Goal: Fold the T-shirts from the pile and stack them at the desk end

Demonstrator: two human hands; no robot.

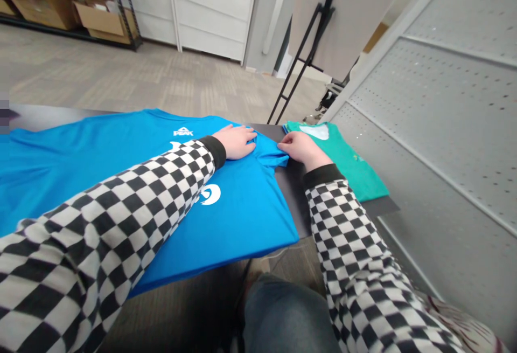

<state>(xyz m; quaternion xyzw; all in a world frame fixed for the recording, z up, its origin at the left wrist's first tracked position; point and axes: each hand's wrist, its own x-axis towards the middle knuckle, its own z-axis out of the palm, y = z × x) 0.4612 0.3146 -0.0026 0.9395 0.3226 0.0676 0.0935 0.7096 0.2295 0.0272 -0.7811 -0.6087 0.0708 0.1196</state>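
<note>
A blue T-shirt (242,218) with white "PEAK" lettering and white printed shapes lies spread over the dark table, its lower edge hanging past the near side. My left hand (237,142) rests flat on the shirt near its right shoulder, fingers stretched out. At the end of the right sleeve, my right hand (301,148) pinches the blue cloth between thumb and fingers. Small creases run through the sleeve between both hands. Part of the white print is hidden under my left forearm.
A folded green shirt (351,167) lies on the table's right end, just beyond my right hand. A grey perforated panel (440,105) stands close on the right. Behind the table are a black metal stand (301,64) and a shelf with cardboard boxes (103,21).
</note>
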